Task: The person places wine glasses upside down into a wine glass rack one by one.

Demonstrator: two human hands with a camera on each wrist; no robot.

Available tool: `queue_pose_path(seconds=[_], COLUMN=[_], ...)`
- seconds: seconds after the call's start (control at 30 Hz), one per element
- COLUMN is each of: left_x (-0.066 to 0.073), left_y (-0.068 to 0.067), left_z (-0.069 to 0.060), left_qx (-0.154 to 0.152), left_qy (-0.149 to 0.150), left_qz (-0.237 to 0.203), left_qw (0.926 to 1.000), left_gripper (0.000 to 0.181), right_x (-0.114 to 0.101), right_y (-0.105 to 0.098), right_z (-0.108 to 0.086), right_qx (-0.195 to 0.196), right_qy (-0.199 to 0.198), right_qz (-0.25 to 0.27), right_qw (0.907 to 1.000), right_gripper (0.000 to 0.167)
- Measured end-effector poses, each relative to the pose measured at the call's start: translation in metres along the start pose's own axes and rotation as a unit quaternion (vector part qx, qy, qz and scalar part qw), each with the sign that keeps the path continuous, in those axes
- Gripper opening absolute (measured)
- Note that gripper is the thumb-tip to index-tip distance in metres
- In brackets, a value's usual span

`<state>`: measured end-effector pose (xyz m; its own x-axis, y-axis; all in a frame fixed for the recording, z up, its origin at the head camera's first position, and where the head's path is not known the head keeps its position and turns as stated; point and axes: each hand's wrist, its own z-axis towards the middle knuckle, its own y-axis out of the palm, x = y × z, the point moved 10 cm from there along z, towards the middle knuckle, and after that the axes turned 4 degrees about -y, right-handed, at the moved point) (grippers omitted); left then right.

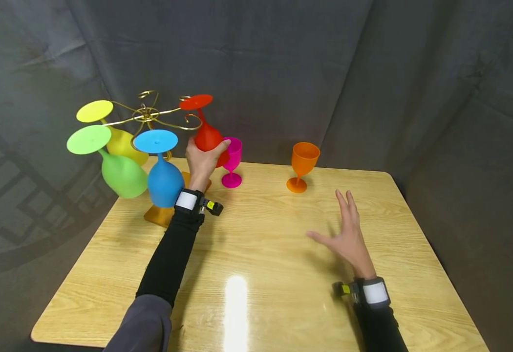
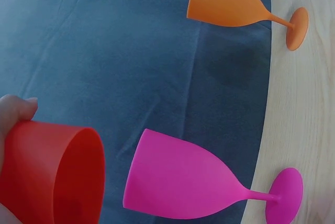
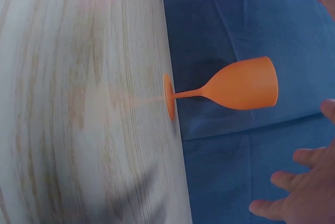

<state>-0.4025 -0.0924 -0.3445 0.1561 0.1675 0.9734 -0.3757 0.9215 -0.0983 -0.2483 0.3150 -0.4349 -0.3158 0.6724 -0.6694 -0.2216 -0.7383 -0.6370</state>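
The left hand (image 1: 202, 159) grips the bowl of an upside-down red goblet (image 1: 208, 137), whose foot is at the gold wire rack's (image 1: 146, 115) right arm. In the left wrist view, fingers (image 2: 15, 111) curl round the red goblet (image 2: 36, 171). Close to its right stands a magenta goblet (image 1: 234, 154), upright on the table. An orange goblet (image 1: 304, 159) stands upright farther right. The right hand (image 1: 349, 239) is held above the table with fingers spread, holding nothing, nearest to the orange goblet; its fingers (image 3: 309, 182) also show in the right wrist view.
Upside-down yellow (image 1: 122, 144), green (image 1: 122, 173) and blue (image 1: 164, 183) goblets hang on the rack at the left, over its wooden base (image 1: 157, 215). Behind the wooden table (image 1: 274, 244) hangs a dark grey cloth (image 1: 261, 73).
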Motion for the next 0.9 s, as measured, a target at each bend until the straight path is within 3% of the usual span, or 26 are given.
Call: queue_pose_path(seconds=[0.27, 0.9], left_x=[0.001, -0.002], left_y=[-0.011, -0.022], left_z=[-0.001, -0.007], left_qx=[0.042, 0.072], left_qy=[-0.007, -0.014], left_qz=[-0.013, -0.037], left_qw=[0.999, 0.9966], left_gripper=[0.089, 0.09], right_x=[0.002, 0.01], right_y=[0.0, -0.004], right_z=[0.001, 0.021], right_qx=[-0.002, 0.001], right_qy=[0.003, 0.01], right_qz=[0.001, -0.016], right_qw=[1.0, 0.9998], right_gripper=[0.129, 0.128])
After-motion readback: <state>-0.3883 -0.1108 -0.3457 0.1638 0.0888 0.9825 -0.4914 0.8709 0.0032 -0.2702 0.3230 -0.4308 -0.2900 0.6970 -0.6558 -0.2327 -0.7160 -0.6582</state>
